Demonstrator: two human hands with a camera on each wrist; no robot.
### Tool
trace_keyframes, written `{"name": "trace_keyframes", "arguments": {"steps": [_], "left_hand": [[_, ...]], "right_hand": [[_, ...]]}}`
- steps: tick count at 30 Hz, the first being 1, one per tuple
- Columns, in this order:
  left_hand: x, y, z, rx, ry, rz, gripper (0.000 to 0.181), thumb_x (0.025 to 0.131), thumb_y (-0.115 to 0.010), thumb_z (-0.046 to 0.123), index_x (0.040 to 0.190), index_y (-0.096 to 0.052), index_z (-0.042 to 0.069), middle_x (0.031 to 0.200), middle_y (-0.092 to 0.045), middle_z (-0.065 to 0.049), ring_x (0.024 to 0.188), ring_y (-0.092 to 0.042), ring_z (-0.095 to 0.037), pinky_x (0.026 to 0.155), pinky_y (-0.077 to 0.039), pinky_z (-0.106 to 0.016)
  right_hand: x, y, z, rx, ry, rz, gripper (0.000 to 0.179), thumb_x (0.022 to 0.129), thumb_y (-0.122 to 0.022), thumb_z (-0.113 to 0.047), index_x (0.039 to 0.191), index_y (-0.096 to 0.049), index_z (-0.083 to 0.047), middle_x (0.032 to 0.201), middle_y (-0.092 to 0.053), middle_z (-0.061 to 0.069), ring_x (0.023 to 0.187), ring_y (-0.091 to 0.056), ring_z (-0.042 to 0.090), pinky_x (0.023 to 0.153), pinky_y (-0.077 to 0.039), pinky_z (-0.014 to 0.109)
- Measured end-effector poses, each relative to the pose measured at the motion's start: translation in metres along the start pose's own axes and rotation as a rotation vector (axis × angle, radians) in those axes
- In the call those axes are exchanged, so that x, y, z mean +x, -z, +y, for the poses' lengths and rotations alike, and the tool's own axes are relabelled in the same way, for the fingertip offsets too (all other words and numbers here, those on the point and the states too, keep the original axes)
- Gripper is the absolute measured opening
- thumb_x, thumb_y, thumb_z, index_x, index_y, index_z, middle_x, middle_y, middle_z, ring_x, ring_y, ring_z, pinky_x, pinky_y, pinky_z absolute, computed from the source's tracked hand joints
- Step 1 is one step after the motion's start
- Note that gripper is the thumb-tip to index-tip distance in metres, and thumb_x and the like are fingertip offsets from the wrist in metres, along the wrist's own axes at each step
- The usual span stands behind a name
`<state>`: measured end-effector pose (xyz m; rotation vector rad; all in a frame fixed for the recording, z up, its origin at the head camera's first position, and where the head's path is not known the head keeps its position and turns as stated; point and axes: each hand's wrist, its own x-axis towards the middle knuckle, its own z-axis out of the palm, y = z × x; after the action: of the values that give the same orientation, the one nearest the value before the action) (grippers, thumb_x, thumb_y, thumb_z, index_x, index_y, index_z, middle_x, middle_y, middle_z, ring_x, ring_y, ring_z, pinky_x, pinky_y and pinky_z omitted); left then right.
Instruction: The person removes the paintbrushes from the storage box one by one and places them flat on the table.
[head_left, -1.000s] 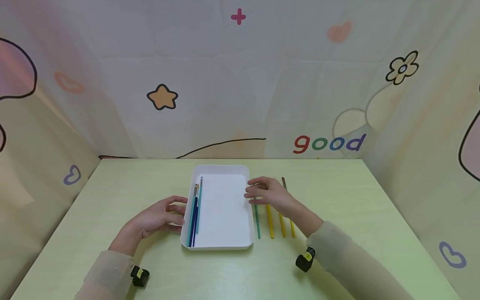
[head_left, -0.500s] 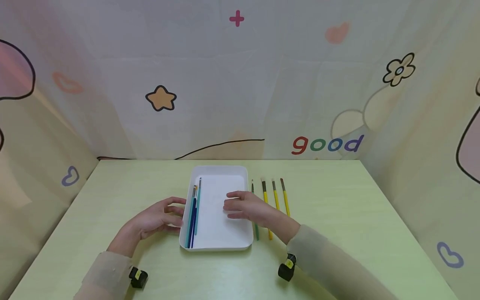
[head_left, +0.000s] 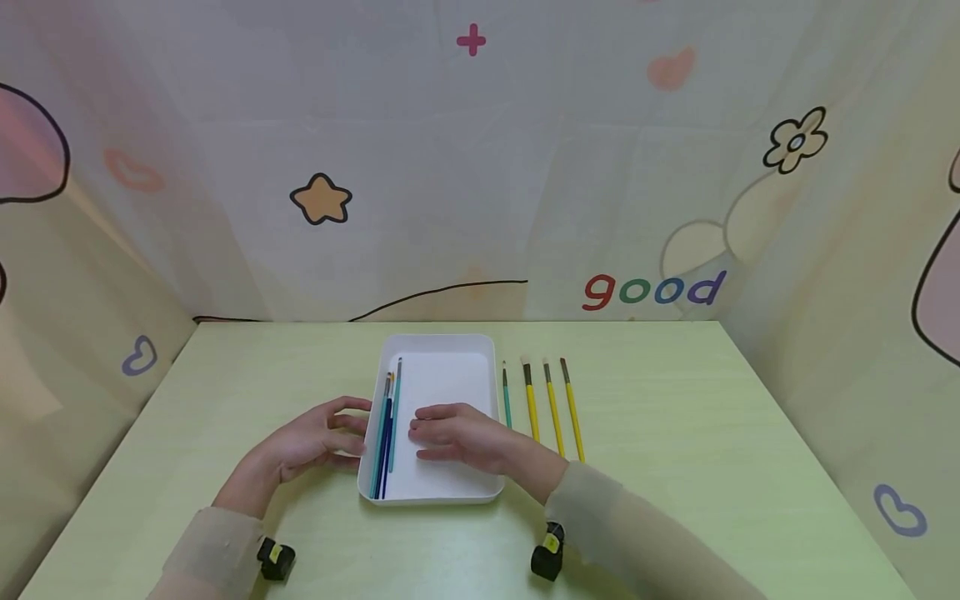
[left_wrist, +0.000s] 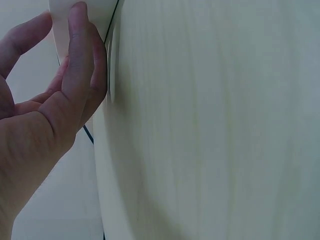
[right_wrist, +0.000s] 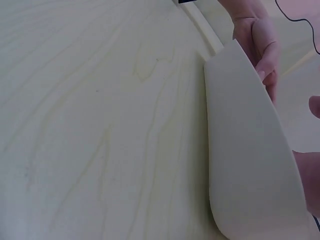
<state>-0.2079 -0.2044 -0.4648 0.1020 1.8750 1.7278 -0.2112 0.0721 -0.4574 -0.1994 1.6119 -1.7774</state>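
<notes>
A white tray (head_left: 450, 379) lies on the table, with several teal and dark blue paintbrushes (head_left: 396, 417) lined up along its left side. My left hand (head_left: 318, 437) rests at the tray's left wall, fingers loosely bent; the left wrist view shows its fingertips (left_wrist: 77, 12) against the white side. Over the middle of the tray hovers my right hand (head_left: 465, 437), fingers stretched toward the brushes and nothing seen in them. To the tray's right lie a teal paintbrush (head_left: 507, 400) and several yellow-handled paintbrushes (head_left: 553, 404), their lower ends hidden by my right arm.
The pale wooden table (head_left: 667, 417) meets a printed cloth backdrop (head_left: 420, 167) at its back edge, with cloth at both sides too. A small black camera is worn on each wrist. In the right wrist view the tray's near wall (right_wrist: 250, 150) stands up from the table.
My right hand has moved left from beside the tray's right rim to over its middle, uncovering the brush tips on the right. My left hand has stayed at the tray's left wall.
</notes>
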Motion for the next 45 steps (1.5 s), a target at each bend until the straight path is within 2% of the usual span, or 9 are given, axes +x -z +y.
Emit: {"name": "trace_keyframes", "arguments": {"steps": [10, 14, 20, 30, 38, 45], "left_hand": [[0.001, 0.0, 0.0, -0.006, 0.008, 0.01, 0.078, 0.088, -0.074, -0.003, 0.152, -0.031, 0.001, 0.137, -0.051, -0.026, 0.11, -0.064, -0.034, 0.093, -0.056, -0.049], [0.001, 0.0, 0.001, -0.01, 0.009, 0.015, 0.077, 0.087, -0.074, -0.003, 0.152, -0.032, 0.002, 0.136, -0.051, -0.026, 0.109, -0.064, -0.034, 0.093, -0.057, -0.049], [-0.002, -0.001, 0.003, -0.007, -0.02, -0.016, 0.077, 0.088, -0.073, -0.003, 0.153, -0.029, -0.001, 0.135, -0.05, -0.028, 0.108, -0.063, -0.032, 0.093, -0.056, -0.049], [-0.001, -0.001, 0.003, 0.001, -0.022, -0.019, 0.077, 0.088, -0.073, -0.002, 0.152, -0.03, -0.001, 0.135, -0.05, -0.027, 0.109, -0.063, -0.032, 0.092, -0.057, -0.048], [-0.002, 0.002, 0.001, 0.014, -0.02, -0.013, 0.076, 0.088, -0.074, -0.002, 0.151, -0.032, 0.0, 0.132, -0.051, -0.026, 0.107, -0.063, -0.033, 0.093, -0.057, -0.048], [-0.001, 0.003, 0.001, 0.007, -0.028, -0.025, 0.075, 0.088, -0.073, -0.002, 0.15, -0.032, -0.001, 0.13, -0.051, -0.026, 0.105, -0.065, -0.032, 0.092, -0.057, -0.049]], "right_hand": [[0.007, -0.011, 0.0, 0.129, 0.009, -0.018, 0.052, 0.106, -0.05, -0.01, 0.15, -0.035, 0.014, 0.146, -0.051, 0.028, 0.136, -0.05, 0.037, 0.109, -0.044, 0.044], [0.007, -0.017, -0.001, 0.137, 0.024, -0.024, 0.049, 0.107, -0.044, -0.013, 0.147, -0.039, 0.015, 0.149, -0.047, 0.03, 0.139, -0.046, 0.04, 0.111, -0.041, 0.046], [0.012, -0.022, 0.0, 0.151, 0.032, -0.03, 0.048, 0.106, -0.043, -0.013, 0.144, -0.041, 0.017, 0.15, -0.044, 0.032, 0.14, -0.043, 0.042, 0.115, -0.037, 0.049], [0.025, -0.028, 0.008, 0.166, 0.059, -0.013, 0.045, 0.106, -0.043, -0.009, 0.142, -0.044, 0.017, 0.147, -0.048, 0.031, 0.14, -0.045, 0.041, 0.115, -0.036, 0.049], [0.031, -0.032, 0.012, 0.184, 0.054, 0.03, 0.04, 0.106, -0.048, -0.007, 0.139, -0.049, 0.016, 0.134, -0.061, 0.024, 0.13, -0.056, 0.038, 0.107, -0.046, 0.049], [0.037, -0.045, 0.013, 0.091, 0.067, 0.114, 0.039, 0.099, -0.062, 0.001, 0.135, -0.052, 0.015, 0.119, -0.065, 0.017, 0.108, -0.067, 0.028, 0.098, -0.054, 0.044]]}}
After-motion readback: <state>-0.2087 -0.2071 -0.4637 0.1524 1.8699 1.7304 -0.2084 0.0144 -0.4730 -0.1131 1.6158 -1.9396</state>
